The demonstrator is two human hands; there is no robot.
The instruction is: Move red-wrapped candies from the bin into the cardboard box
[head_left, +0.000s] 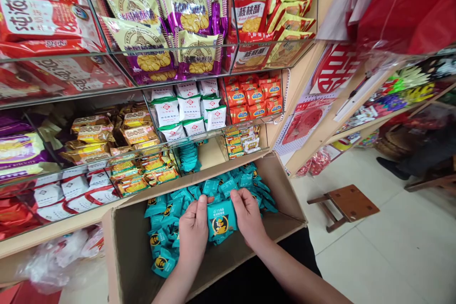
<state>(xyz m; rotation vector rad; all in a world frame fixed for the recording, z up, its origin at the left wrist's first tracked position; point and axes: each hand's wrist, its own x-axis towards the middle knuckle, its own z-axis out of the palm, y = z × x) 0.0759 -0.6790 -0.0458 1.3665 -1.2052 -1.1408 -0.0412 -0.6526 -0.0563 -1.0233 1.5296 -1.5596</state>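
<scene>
Between my two hands is a teal snack packet [221, 221] with a yellow and black round picture, held upright by its two ends. My left hand [194, 223] pinches its left end, thumb on top. At the right end, the thumb and fingers of my right hand [246, 213] are closed on it. Below and behind lie many similar teal packets [164, 261], loose in an open cardboard box [131, 247]. On the low shelf past the box's far edge stands a stack of teal packets [188, 156].
Glass-fronted shelves [199, 76] hold purple biscuit packets [190, 9], white packets [190, 107] and red packets [245, 97]. A wooden stool [351, 202] stands on the tiled floor at right. Another person's leg and dark shoe [394, 168] show farther right. A plastic bag [59, 261] lies at lower left.
</scene>
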